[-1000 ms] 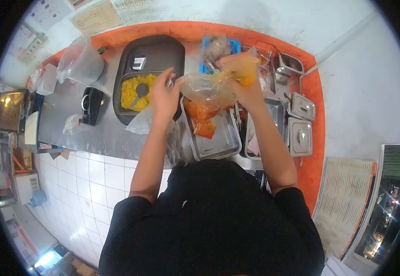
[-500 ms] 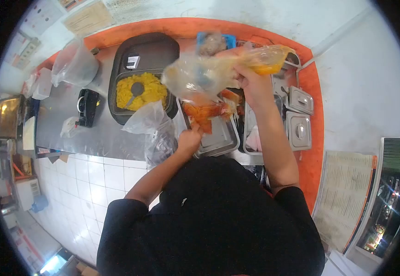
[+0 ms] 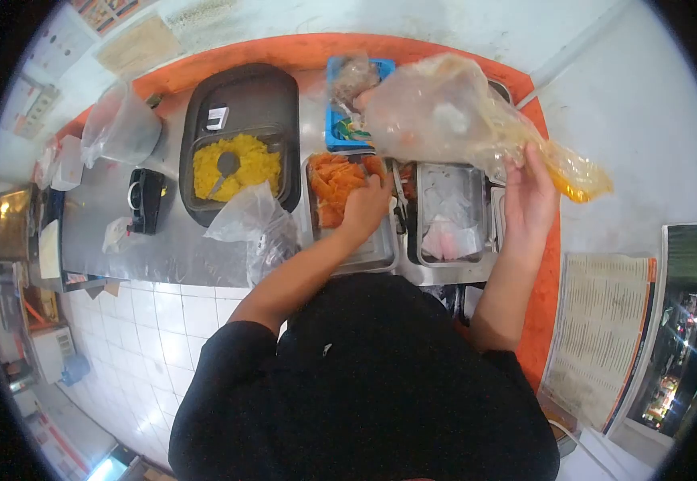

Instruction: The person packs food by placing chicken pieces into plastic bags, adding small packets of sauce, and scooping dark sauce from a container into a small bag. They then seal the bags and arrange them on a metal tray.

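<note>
My right hand (image 3: 531, 191) grips a large clear plastic bag (image 3: 436, 112), raised above the right side of the counter. Yellow-orange liquid shows in the bag's lower corner, which hangs to the right of the hand. My left hand (image 3: 367, 210) reaches over a metal tray (image 3: 376, 255) holding orange, flat-looking food pieces (image 3: 334, 180). Its fingers are bent at the right edge of the pile, and one orange piece sticks out at the fingertips. Dark-handled tongs (image 3: 400, 204) lie just right of that hand.
Right of the tongs, a second metal tray (image 3: 484, 210) holds pale pink and white items. A blue basket (image 3: 336, 132) stands behind. To the left are a dark container of yellow food (image 3: 248, 160) with a scoop, a plastic bag (image 3: 264, 228), a tape dispenser (image 3: 149, 200) and a clear bucket (image 3: 128, 124).
The bag has swung right and spread out, its liquid corner now lower. My left hand has moved up and right, from the tray's front left to the pile's right edge; orange pieces lie gathered there.
</note>
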The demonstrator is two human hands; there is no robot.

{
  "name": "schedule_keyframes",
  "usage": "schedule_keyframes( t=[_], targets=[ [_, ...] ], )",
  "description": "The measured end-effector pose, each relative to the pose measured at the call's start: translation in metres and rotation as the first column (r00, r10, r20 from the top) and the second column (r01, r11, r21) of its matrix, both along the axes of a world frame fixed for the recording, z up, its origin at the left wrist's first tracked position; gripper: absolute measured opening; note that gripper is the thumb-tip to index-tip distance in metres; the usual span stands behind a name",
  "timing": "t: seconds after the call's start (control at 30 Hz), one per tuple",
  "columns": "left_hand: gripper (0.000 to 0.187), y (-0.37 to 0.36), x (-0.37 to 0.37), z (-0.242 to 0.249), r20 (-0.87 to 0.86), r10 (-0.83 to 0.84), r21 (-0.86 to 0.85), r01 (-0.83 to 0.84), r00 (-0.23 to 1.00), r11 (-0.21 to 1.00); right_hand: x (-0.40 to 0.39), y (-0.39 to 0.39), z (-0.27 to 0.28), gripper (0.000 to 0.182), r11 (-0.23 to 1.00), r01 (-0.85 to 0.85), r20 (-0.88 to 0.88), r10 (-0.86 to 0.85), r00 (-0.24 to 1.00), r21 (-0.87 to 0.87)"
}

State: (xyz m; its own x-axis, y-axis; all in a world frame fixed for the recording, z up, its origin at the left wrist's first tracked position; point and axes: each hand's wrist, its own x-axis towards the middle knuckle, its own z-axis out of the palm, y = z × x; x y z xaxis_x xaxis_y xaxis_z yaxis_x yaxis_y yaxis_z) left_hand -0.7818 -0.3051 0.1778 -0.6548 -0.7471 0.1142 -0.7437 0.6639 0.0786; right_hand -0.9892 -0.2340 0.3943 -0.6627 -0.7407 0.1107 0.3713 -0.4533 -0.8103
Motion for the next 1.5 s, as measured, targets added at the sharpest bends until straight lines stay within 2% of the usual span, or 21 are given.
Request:
schedule_keyframes(
  t=[0.03, 0.13, 0.23, 0.3, 0.37, 0.47, 0.57, 0.67, 0.73, 0.77, 0.87, 0.9, 0.97, 1.07, 1.17, 1.27, 1.3, 1.4, 1.43, 1.47, 1.5],
  targets=[
    [0.046, -0.006, -0.008, -0.004, 0.055, 0.010, 0.006, -0.010, 0.998, 1.000, -0.004, 0.011, -0.004, 0.029, 1.000, -0.010, 0.054, 0.010, 0.998, 0.003],
    [0.047, -0.019, -0.002, -0.003, 0.009, -0.036, 0.133, 0.034, 0.999, 0.991, -0.012, 0.053, -0.001, 0.028, 0.994, 0.088, 0.081, -0.093, 0.992, 0.070],
    [0.044, -0.014, 0.023, 0.040, -0.312, 0.051, 0.218, 0.019, 0.949, 0.976, -0.039, 0.118, -0.016, 0.030, 0.953, 0.176, 0.076, -0.200, 0.977, 0.246],
    [0.039, -0.010, 0.045, 0.048, -0.547, 0.067, 0.252, 0.087, 0.834, 0.964, -0.059, 0.178, -0.033, 0.032, 0.888, 0.269, -0.013, -0.285, 0.958, 0.372],
    [0.038, -0.003, 0.066, 0.059, -0.491, 0.139, 0.349, 0.048, 0.860, 0.936, -0.072, 0.247, -0.060, 0.035, 0.758, 0.404, -0.186, -0.362, 0.914, 0.512],
    [0.032, 0.010, 0.088, 0.068, -0.422, 0.254, 0.533, 0.012, 0.870, 0.846, -0.059, 0.328, -0.076, 0.039, 0.528, 0.468, -0.287, -0.391, 0.875, 0.708],
    [0.027, 0.014, 0.096, 0.039, -0.519, 0.343, 0.605, 0.053, 0.783, 0.795, -0.057, 0.401, -0.166, 0.033, 0.315, 0.641, -0.480, -0.457, 0.749, 0.700],
    [0.026, 0.010, 0.074, 0.062, -0.480, 0.276, 0.580, 0.065, 0.833, 0.812, -0.058, 0.456, -0.323, 0.028, -0.020, 0.929, -0.892, -0.286, 0.350, 0.370],
    [0.026, 0.001, 0.054, 0.072, -0.495, 0.174, 0.495, 0.112, 0.851, 0.862, -0.035, 0.440, -0.353, 0.033, -0.244, 0.884, -0.907, 0.038, 0.419, 0.399],
    [0.026, -0.004, 0.042, 0.073, -0.501, 0.123, 0.449, 0.136, 0.857, 0.883, -0.029, 0.436, -0.377, 0.043, -0.292, 0.872, -0.893, 0.104, 0.438, 0.394],
    [0.025, -0.016, 0.005, 0.055, -0.522, -0.107, 0.274, 0.286, 0.846, 0.918, -0.018, 0.449, -0.475, 0.074, -0.295, 0.733, -0.739, 0.114, 0.664, 0.613],
    [0.022, -0.014, -0.012, 0.055, -0.405, -0.168, 0.249, 0.286, 0.899, 0.925, -0.020, 0.458, -0.507, 0.085, -0.290, 0.637, -0.647, 0.075, 0.759, 0.714],
    [0.018, -0.009, -0.051, 0.043, -0.163, -0.248, 0.188, 0.277, 0.955, 0.942, -0.009, 0.439, -0.507, 0.110, -0.385, 0.330, -0.387, -0.079, 0.919, 0.862],
    [0.018, -0.021, -0.098, -0.022, 0.175, -0.244, 0.178, 0.214, 0.954, 0.961, -0.010, 0.395, -0.418, 0.094, -0.027, 0.395, -0.383, -0.306, 0.872, 0.918],
    [0.018, -0.021, -0.114, -0.039, 0.190, -0.162, 0.156, 0.133, 0.968, 0.979, -0.012, 0.386, -0.404, 0.075, 0.223, 0.476, -0.235, -0.649, 0.724, 0.851],
    [0.017, -0.033, -0.106, -0.033, 0.142, -0.161, 0.213, 0.128, 0.977, 0.969, -0.026, 0.406, -0.413, 0.060, 0.194, 0.528, -0.319, -0.611, 0.725, 0.827],
    [0.017, -0.034, -0.102, -0.024, 0.083, -0.129, 0.243, 0.106, 0.988, 0.964, -0.038, 0.430, -0.451, 0.052, 0.098, 0.636, -0.496, -0.540, 0.680, 0.765],
    [0.018, -0.039, -0.086, -0.005, -0.112, -0.049, 0.302, 0.081, 0.992, 0.950, -0.053, 0.416, -0.400, 0.042, 0.020, 0.651, -0.567, -0.471, 0.676, 0.759],
    [0.018, -0.045, -0.078, -0.008, -0.188, -0.040, 0.294, 0.095, 0.981, 0.951, -0.053, 0.405, -0.379, 0.033, 0.120, 0.680, -0.509, -0.572, 0.643, 0.724],
    [0.019, -0.050, -0.071, -0.011, -0.263, -0.032, 0.284, 0.109, 0.964, 0.953, -0.056, 0.394, -0.359, 0.031, 0.101, 0.675, -0.521, -0.556, 0.647, 0.731],
    [0.020, -0.054, -0.067, -0.006, -0.295, 0.089, 0.441, 0.053, 0.951, 0.896, -0.060, 0.383, -0.339, 0.028, 0.082, 0.670, -0.532, -0.540, 0.652, 0.737]
  ],
)
